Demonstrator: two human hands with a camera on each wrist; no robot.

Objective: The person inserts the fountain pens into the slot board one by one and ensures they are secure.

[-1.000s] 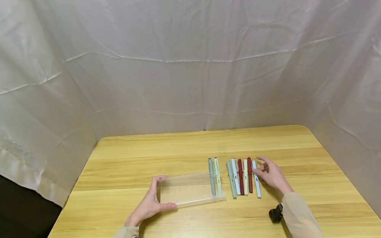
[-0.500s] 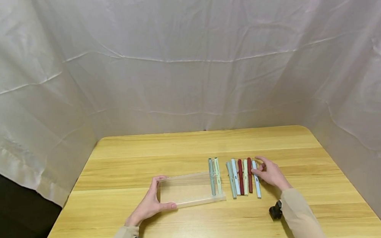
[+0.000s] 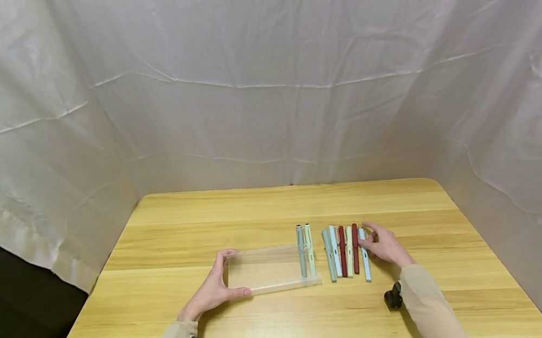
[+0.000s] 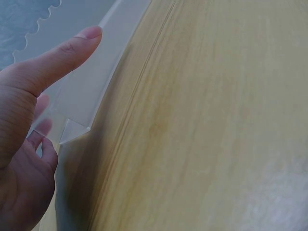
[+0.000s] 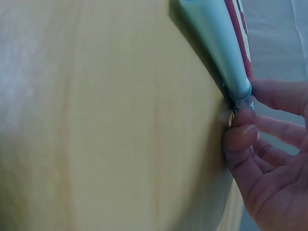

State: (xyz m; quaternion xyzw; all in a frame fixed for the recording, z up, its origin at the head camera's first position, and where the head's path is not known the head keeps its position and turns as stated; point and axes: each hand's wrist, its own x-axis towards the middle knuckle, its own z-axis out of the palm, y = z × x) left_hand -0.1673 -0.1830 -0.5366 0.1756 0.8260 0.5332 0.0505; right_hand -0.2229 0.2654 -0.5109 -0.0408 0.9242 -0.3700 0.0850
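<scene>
Pinching: with my right hand (image 3: 385,248), a slim pale-blue plastic pen (image 3: 366,268), by its far half;
Long axis: running toward me

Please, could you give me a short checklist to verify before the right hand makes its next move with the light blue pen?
1. Right hand pinches the rightmost light blue pen: ok.
2. Left hand grips the left end of the clear plastic pen holder: ok.
3. Room in the holder: ok, bare between the left hand and the grey-green pen and pale green pen at its right end.
4. Light blue pen free of the neighbouring dark red pen: cannot tell; lower ends are apart, upper ends very near.
5. Light blue pen lifted off the table: cannot tell.
</scene>
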